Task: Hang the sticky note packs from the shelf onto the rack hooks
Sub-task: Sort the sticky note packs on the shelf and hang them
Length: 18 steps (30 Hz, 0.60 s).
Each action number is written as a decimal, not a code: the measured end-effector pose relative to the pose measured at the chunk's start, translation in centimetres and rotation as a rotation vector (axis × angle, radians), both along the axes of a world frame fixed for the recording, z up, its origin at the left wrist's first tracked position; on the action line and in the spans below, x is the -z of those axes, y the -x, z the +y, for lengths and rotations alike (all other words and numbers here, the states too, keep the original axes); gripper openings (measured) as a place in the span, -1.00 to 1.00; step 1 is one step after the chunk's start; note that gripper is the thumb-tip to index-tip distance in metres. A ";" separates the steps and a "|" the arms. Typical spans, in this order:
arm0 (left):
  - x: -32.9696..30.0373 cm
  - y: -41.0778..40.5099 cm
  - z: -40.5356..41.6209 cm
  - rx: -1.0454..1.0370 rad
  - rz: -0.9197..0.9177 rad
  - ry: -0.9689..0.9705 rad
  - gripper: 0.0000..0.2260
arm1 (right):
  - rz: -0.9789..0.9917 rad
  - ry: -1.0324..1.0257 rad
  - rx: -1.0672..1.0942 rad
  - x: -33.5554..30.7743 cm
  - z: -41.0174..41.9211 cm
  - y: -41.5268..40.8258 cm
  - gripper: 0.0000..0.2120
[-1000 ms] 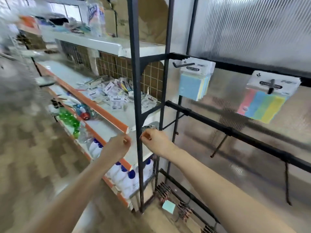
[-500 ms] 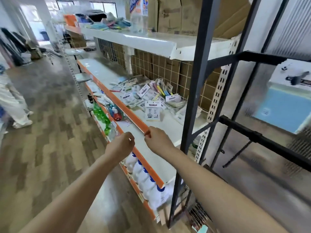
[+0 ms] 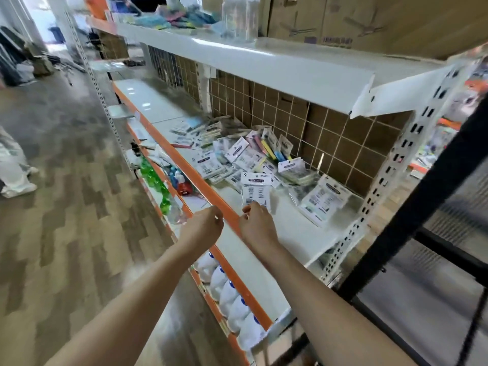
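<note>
Head view, near to far: both forearms reach forward over the orange shelf edge [image 3: 224,204]; the left hand [image 3: 203,228] has its fingers loosely curled and holds nothing; the right hand [image 3: 257,225] is curled the same way, empty, its fingertips just short of the nearest sticky note pack [image 3: 256,190]; that pack lies flat on the white shelf [image 3: 298,233], long axis running away from the person, its white header card at the far end; beyond it a loose heap of packs [image 3: 237,157] lies at mixed angles against the wire grid; the black rack [image 3: 422,207] stands to the right. The step appears to be fetching a pack; next, I judge, the right hand must pinch the nearest pack and carry it toward the rack.
</note>
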State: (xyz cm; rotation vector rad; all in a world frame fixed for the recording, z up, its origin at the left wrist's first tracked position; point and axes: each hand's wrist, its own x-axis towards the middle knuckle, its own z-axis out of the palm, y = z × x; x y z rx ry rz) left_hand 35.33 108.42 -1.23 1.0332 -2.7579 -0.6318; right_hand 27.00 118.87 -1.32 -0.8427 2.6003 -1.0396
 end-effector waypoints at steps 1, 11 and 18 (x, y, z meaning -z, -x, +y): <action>0.3 0.6 -0.7 0.005 0.008 0.002 -0.75 | 0.007 -0.012 0.019 0.2 -0.6 0.5 -0.72; 2.0 7.3 -8.9 0.167 0.027 0.095 -0.62 | 0.048 -0.302 0.253 2.3 -7.9 5.1 -0.45; 3.7 11.3 -15.0 0.363 -0.082 0.305 -0.52 | 0.134 -0.407 0.426 4.1 -11.1 6.3 -0.44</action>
